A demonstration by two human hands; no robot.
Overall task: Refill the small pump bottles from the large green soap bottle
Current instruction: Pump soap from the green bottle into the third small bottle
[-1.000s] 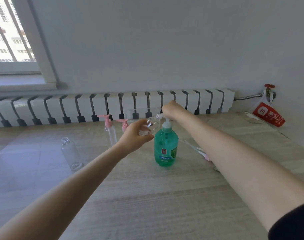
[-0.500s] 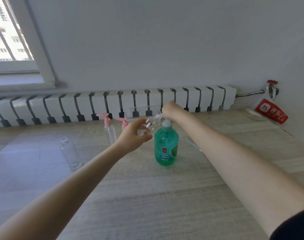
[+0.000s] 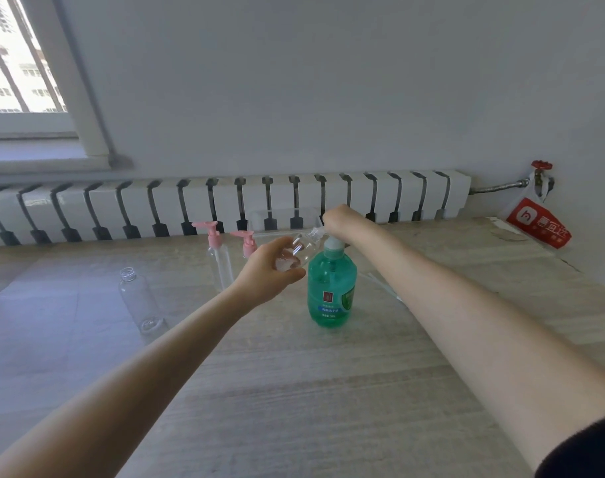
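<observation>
The large green soap bottle [image 3: 331,288] stands upright in the middle of the wooden table. My right hand [image 3: 340,219] rests on top of its white pump head, fingers hidden from view. My left hand [image 3: 270,270] grips a small clear bottle [image 3: 299,251], tilted with its open neck up against the pump spout. Behind my left hand stand two small bottles with pink pumps [image 3: 213,250], [image 3: 247,241]. A capless clear bottle [image 3: 140,298] stands alone at the left.
A white radiator [image 3: 225,205] runs along the table's back edge below a window. A clear plastic box [image 3: 283,219] sits behind the bottles. A red and white bag [image 3: 539,224] hangs at the far right. Thin clear tubes [image 3: 380,282] lie right of the green bottle.
Both hands stay at the green bottle's pump, holding the same pose. The view has shifted slightly; the bottles have not moved on the table.
</observation>
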